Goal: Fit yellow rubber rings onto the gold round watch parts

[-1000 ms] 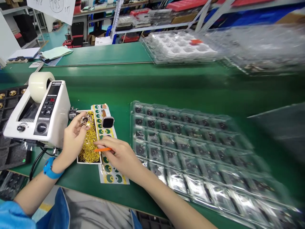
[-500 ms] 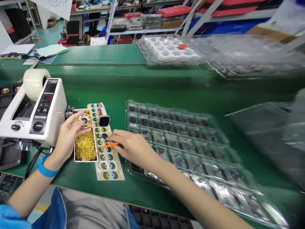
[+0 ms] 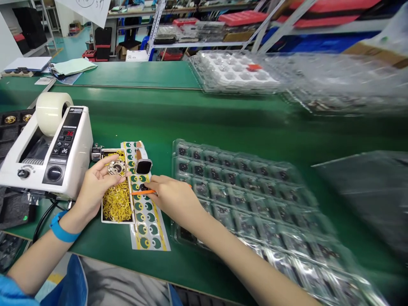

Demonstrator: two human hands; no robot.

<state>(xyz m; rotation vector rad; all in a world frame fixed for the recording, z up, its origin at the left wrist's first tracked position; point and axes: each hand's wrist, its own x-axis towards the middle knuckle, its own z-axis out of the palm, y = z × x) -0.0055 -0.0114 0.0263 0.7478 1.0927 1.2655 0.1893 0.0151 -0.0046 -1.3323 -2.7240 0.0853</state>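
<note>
My left hand, a blue band at its wrist, grips a round gold-rimmed watch-case-like part between thumb and fingers. It is held over a narrow white box filled with yellow rings. In my right hand the fingers are closed on a thin orange stick-like tool, its tip pointing left. A small dark piece shows at those fingertips; whether they hold it I cannot tell. Below them lies a sheet of green-and-yellow stickers, with a square-faced watch on its upper part.
A white tape dispenser stands at the left, beside a black foam tray. Clear plastic trays with dark parts in their pockets spread to the right. More clear trays lie on the raised ledge behind, and grey plastic sheeting lies far right.
The view has shifted slightly. My left thumb has come off the face of the round part, showing more of it. The orange tool now lies flatter across, its tip nearer the box.
</note>
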